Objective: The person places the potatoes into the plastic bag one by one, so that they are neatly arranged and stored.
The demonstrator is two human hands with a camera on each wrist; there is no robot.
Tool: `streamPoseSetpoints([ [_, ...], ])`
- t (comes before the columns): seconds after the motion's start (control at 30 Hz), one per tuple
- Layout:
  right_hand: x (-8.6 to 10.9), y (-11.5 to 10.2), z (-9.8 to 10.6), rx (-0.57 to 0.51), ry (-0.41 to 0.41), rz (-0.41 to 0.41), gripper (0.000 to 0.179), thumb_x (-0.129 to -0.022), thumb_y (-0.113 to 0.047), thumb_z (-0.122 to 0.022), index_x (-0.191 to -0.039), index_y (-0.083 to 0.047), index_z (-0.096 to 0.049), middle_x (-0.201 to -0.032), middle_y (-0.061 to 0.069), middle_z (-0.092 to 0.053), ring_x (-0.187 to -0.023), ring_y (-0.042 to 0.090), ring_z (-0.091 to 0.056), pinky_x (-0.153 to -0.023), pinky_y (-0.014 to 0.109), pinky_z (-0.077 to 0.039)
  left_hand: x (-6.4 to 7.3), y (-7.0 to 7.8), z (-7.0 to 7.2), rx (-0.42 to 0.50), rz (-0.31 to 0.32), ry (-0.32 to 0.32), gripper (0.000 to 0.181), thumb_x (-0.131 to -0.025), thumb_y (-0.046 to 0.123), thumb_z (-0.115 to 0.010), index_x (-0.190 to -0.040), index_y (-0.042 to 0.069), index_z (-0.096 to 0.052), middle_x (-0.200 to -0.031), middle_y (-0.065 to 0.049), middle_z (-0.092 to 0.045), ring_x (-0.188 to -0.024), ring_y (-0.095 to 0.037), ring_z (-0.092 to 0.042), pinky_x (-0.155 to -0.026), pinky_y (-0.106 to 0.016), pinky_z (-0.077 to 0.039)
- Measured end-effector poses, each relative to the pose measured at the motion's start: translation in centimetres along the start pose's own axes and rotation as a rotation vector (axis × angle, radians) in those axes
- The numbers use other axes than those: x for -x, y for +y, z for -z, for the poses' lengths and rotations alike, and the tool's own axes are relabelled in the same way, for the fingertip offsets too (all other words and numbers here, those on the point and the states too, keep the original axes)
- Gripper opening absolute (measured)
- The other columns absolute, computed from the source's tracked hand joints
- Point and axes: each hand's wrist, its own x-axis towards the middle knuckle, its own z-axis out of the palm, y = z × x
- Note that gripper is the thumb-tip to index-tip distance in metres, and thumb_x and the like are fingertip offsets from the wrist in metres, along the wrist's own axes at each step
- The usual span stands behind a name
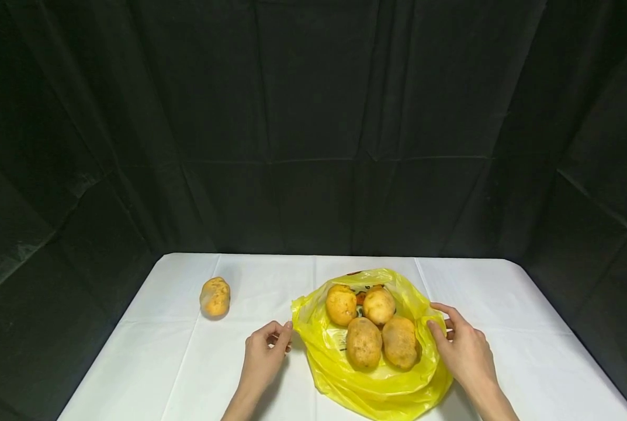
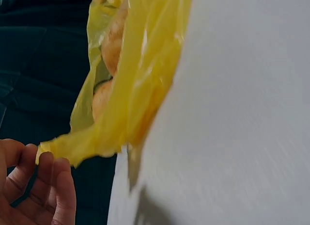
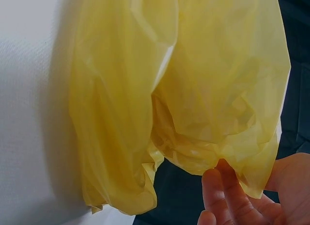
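A yellow plastic bag (image 1: 339, 380) lies on the white table with its mouth spread upward. Inside it sit several potatoes (image 1: 364, 344), all showing through the opening. My left hand (image 1: 264, 354) pinches the bag's left rim between thumb and fingers; in the left wrist view that edge is drawn out to the fingertips (image 2: 46, 159). On the opposite side, my right hand (image 1: 466, 348) grips the right rim, thumb on the inner side and fingers outside. The right wrist view shows crumpled yellow film above the fingers (image 3: 227, 191).
One loose potato (image 1: 215, 297) lies on the white tablecloth (image 1: 150, 351), left of the bag and farther back than my left hand. Black cloth (image 1: 313, 204) hangs behind the table and along both sides.
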Motion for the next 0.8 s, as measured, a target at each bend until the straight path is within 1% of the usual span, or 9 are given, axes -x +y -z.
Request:
streamPoseSetpoints([
  [0.2,0.0,0.0,-0.1,0.009,0.018,0.002,0.038,-0.094,-0.016,-0.065,-0.130,-0.006,-0.057,-0.096,0.021,-0.069,-0.080,0.031,-0.066,-0.069,0.051,-0.051,0.2,-1.3,1.3,-0.041,0.047,0.033,0.032,-0.095,0.024,-0.066,-0.068,0.006,-0.066,-0.066,-0.003,-0.065,-0.055,-0.011,-0.059,-0.051,-0.021,-0.048],
  [0.4,-0.2,0.0,-0.1,0.007,-0.002,-0.011,0.039,-0.094,-0.017,-0.065,-0.131,-0.006,-0.056,-0.096,0.021,-0.068,-0.080,0.031,-0.065,-0.069,0.051,-0.050,0.2,-2.4,2.5,-0.112,0.107,0.070,0.029,-0.095,0.021,-0.066,-0.069,0.007,-0.067,-0.065,-0.002,-0.064,-0.054,-0.010,-0.056,-0.050,-0.022,-0.045],
  [0.5,-0.2,0.0,-0.1,0.009,0.000,-0.009,0.039,-0.094,-0.017,-0.065,-0.131,-0.006,-0.056,-0.097,0.021,-0.068,-0.080,0.031,-0.065,-0.070,0.051,-0.050,0.3,-2.8,3.1,-0.137,0.126,0.071,0.028,-0.094,0.021,-0.066,-0.071,0.006,-0.067,-0.064,-0.002,-0.064,-0.054,-0.011,-0.056,-0.050,-0.023,-0.044],
  [0.67,-0.2,-0.1,-0.2,0.017,0.015,-0.004,0.039,-0.094,-0.016,-0.065,-0.130,-0.007,-0.057,-0.097,0.021,-0.068,-0.080,0.030,-0.065,-0.070,0.051,-0.050,0.1,-3.2,4.0,-0.156,0.133,0.054,0.025,-0.095,0.021,-0.066,-0.075,0.006,-0.069,-0.065,-0.002,-0.064,-0.056,-0.012,-0.058,-0.051,-0.024,-0.045],
  [0.8,-0.2,-0.1,-0.2,0.017,0.013,-0.006,0.038,-0.094,-0.016,-0.066,-0.130,-0.007,-0.057,-0.096,0.021,-0.068,-0.079,0.029,-0.064,-0.069,0.050,-0.049,-0.1,-3.2,4.7,-0.173,0.167,0.063,0.024,-0.095,0.022,-0.066,-0.078,0.005,-0.070,-0.067,-0.003,-0.065,-0.058,-0.013,-0.057,-0.052,-0.026,-0.046],
])
